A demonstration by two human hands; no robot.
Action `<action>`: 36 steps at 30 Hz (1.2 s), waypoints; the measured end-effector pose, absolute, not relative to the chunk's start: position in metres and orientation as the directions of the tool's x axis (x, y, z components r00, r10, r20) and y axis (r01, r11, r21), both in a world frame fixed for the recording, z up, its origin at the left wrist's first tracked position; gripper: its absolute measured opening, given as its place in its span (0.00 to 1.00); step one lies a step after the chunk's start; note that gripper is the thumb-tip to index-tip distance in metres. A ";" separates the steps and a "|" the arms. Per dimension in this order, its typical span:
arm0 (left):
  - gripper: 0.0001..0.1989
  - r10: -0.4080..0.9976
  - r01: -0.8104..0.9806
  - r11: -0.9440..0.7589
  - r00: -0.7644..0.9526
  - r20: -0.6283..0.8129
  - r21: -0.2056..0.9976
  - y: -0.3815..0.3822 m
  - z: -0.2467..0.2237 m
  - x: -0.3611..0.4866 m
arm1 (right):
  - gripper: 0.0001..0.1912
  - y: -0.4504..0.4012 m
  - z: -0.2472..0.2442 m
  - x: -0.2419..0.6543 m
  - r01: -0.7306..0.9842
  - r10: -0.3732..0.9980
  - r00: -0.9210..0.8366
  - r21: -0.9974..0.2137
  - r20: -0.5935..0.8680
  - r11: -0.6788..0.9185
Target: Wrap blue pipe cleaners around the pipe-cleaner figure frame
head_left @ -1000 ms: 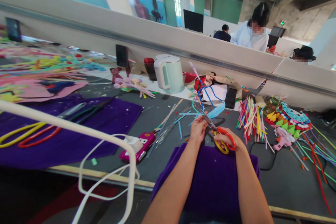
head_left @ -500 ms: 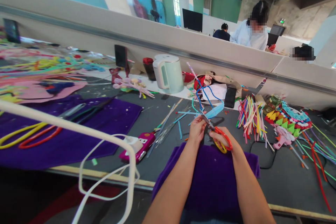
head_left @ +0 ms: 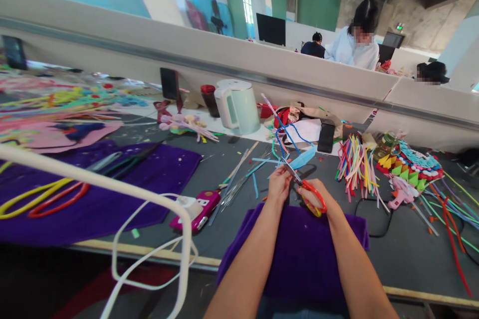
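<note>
My right hand (head_left: 313, 190) is wrapped round the handles of a pair of scissors (head_left: 295, 174), with one red loop and one yellow loop. Their metal blades point up and left, towards my left hand (head_left: 279, 183). That hand has its fingers pinched on a light blue fuzzy pipe cleaner piece (head_left: 304, 158), right beside the blade tips. Dark blue twisted stems (head_left: 292, 138) and a pale lilac stem (head_left: 268, 102) rise just beyond my fingers. Whether the blades touch the blue piece is too small to tell. Folded purple cloth (head_left: 303, 239) lies under my forearms.
A pale green kettle (head_left: 247, 109) stands by the partition. A phone (head_left: 326, 137), a bundle of coloured pipe cleaners (head_left: 357, 164) and a pink glue gun (head_left: 402, 192) lie right. Left are a magenta power strip (head_left: 205, 204), a white tube (head_left: 112, 179) and large scissors (head_left: 60, 189).
My view has shifted slightly. Both hands keep nearly the same pose, the left pinching the light blue piece and the right round the scissors.
</note>
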State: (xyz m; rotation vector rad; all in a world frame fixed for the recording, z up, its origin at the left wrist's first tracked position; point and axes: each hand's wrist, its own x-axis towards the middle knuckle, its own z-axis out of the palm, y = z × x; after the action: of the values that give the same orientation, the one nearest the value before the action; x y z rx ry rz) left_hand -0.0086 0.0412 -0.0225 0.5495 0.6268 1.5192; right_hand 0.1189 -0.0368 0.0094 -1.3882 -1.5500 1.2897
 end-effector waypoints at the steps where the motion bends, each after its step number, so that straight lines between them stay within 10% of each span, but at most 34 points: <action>1: 0.17 0.999 -0.731 -0.011 -0.045 -0.031 0.682 0.041 -0.023 -0.009 | 0.12 -0.036 0.009 0.119 0.309 0.973 -0.198 -0.949 -0.122 -0.056; 13: 0.14 0.991 -0.729 0.039 -0.059 -0.120 0.683 0.048 -0.036 -0.011 | 0.05 -0.034 0.003 0.107 0.578 0.978 -0.170 -0.792 0.118 0.196; 23: 0.14 0.995 -0.722 0.065 -0.009 -0.104 0.689 0.045 -0.033 -0.009 | 0.17 -0.042 0.030 0.148 0.355 0.966 0.178 -0.928 0.190 0.117; 32: 0.11 0.683 -0.339 -0.511 -0.718 0.134 0.790 0.047 -0.016 -0.029 | 0.15 -0.038 0.019 0.138 0.462 0.945 0.117 -0.859 0.305 0.220; 36: 0.09 0.626 -0.293 -0.551 -0.764 0.155 0.781 0.047 -0.015 -0.036 | 0.20 -0.034 0.012 0.129 0.608 0.944 0.045 -0.758 0.328 0.235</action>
State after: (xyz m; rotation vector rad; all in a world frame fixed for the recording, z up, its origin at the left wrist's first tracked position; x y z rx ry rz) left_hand -0.0357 0.0473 -0.0146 0.5757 1.0520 2.3035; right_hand 0.1292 -0.0339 0.0119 -1.4669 -1.6571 0.4959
